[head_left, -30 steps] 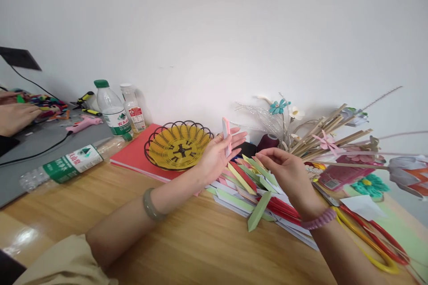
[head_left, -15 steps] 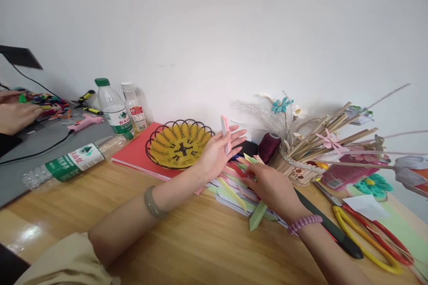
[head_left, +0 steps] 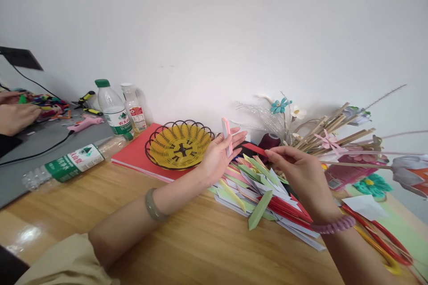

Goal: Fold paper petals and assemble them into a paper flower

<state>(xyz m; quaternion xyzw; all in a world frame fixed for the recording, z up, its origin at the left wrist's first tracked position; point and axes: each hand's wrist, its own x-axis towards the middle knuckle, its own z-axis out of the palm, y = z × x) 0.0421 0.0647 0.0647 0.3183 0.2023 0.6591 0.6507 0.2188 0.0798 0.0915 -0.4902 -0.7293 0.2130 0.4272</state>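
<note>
The person's left hand [head_left: 217,156] is raised above the wooden table [head_left: 187,240], fingers stretched nearly flat, holding a small stack of folded pink and white paper strips [head_left: 226,136] upright against the fingertips. The right hand [head_left: 297,173] hovers over a loose heap of folded paper strips in green, red, pink and white [head_left: 264,191], thumb and forefinger pinched on the end of a red folded strip [head_left: 254,148] lifted just above the heap.

Behind the left hand stands a yellow woven basket with a dark wire rim [head_left: 179,144] on a red folder [head_left: 133,153]. An upright clear water bottle with a green cap [head_left: 112,109] carries a green-and-red label with Chinese characters, too small to read; a second clear bottle with a green-and-white label [head_left: 72,160] lies on its side. A co-worker's hands [head_left: 13,113] rest at the far left.
</note>
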